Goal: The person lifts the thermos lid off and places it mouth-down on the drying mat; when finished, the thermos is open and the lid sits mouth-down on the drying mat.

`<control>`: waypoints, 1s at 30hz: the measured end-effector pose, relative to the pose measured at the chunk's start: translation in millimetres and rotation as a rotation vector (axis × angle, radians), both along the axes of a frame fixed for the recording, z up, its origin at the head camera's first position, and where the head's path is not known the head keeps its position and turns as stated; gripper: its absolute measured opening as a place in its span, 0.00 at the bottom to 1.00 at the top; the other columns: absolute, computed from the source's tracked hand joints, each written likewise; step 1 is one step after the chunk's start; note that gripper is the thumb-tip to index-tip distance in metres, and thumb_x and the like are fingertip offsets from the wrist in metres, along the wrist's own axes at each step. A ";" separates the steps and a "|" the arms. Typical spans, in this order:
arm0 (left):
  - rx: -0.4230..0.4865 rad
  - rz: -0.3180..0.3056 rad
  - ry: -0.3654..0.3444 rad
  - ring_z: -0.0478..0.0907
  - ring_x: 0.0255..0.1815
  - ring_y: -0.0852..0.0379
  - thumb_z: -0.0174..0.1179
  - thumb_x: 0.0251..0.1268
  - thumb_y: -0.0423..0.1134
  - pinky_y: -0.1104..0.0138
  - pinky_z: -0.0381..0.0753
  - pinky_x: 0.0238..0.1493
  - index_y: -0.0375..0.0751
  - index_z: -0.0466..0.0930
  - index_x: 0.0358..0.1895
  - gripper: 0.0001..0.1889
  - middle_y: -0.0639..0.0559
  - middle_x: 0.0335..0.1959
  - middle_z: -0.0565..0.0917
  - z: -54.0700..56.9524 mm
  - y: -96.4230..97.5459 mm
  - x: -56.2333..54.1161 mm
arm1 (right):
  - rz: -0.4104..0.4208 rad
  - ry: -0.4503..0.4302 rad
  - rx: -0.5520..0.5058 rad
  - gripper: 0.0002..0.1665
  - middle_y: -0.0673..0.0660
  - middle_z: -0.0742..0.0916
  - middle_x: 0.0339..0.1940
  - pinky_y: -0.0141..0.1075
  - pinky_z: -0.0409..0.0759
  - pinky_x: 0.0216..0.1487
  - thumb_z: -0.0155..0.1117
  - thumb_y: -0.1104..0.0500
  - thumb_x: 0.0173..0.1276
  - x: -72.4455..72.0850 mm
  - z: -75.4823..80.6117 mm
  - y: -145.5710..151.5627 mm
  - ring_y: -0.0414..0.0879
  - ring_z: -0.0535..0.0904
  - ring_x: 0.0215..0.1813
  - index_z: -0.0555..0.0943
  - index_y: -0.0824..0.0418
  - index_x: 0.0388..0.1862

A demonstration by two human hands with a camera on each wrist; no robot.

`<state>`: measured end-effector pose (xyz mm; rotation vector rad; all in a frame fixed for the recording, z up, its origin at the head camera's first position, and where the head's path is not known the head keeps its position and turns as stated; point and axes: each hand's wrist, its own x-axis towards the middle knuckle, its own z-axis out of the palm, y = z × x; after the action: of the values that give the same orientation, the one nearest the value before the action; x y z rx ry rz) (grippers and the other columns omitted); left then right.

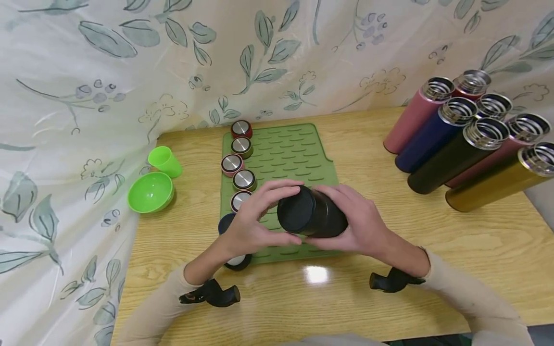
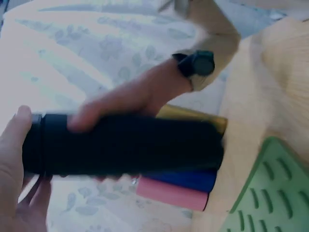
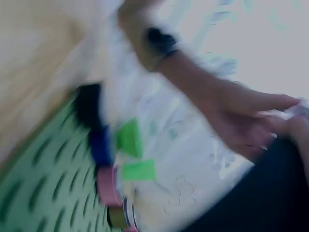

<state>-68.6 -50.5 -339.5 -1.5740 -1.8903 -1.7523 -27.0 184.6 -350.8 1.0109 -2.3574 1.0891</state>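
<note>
A black insulated bottle (image 1: 331, 216) is held up over the green mat (image 1: 294, 158), its cap end (image 1: 296, 209) tipped toward the head camera. My right hand (image 1: 363, 221) grips the bottle's body. Around the cap end curl the fingers and thumb of my left hand (image 1: 251, 221). In the left wrist view, a seam crosses the bottle (image 2: 130, 145) near that end, and the left thumb and fingers are on the cap side of it. The right wrist view is blurred; the bottle (image 3: 251, 198) shows there as a dark shape, with the left hand (image 3: 236, 113) beyond it.
Several loose bottle lids, including a red lid (image 1: 241, 129) and a pink lid (image 1: 232, 164), line the mat's left side. Several uncapped bottles, among them a navy bottle (image 1: 433, 137), stand at the right. A green bowl (image 1: 150, 192) and green cup (image 1: 166, 162) sit left.
</note>
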 end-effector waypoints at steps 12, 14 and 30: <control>-0.047 -0.222 0.095 0.74 0.65 0.45 0.80 0.38 0.37 0.56 0.76 0.65 0.42 0.65 0.70 0.49 0.31 0.60 0.75 -6.3 2.8 -0.2 | 0.920 -0.857 -0.248 0.35 0.51 0.83 0.54 0.40 0.81 0.54 0.64 0.42 0.65 -19.1 -26.8 10.3 0.42 0.81 0.50 0.69 0.56 0.66; -0.055 -0.181 0.078 0.75 0.64 0.47 0.80 0.39 0.39 0.57 0.77 0.64 0.40 0.67 0.67 0.46 0.33 0.59 0.76 -8.1 1.9 0.3 | 0.868 -0.873 -0.246 0.34 0.50 0.83 0.53 0.39 0.82 0.52 0.66 0.44 0.64 -18.3 -26.8 10.6 0.41 0.81 0.50 0.70 0.57 0.64; -0.158 0.286 0.019 0.73 0.54 0.52 0.80 0.36 0.45 0.66 0.79 0.54 0.37 0.72 0.61 0.43 0.41 0.52 0.72 -21.0 -0.8 16.2 | 0.023 -0.018 0.096 0.49 0.55 0.84 0.50 0.39 0.85 0.42 0.78 0.38 0.46 -8.0 -32.2 -0.7 0.45 0.82 0.48 0.74 0.61 0.63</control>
<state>-52.4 -51.3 -360.5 -1.2790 -2.1642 -1.4977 -35.0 183.9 -383.0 1.0682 -2.4389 1.0051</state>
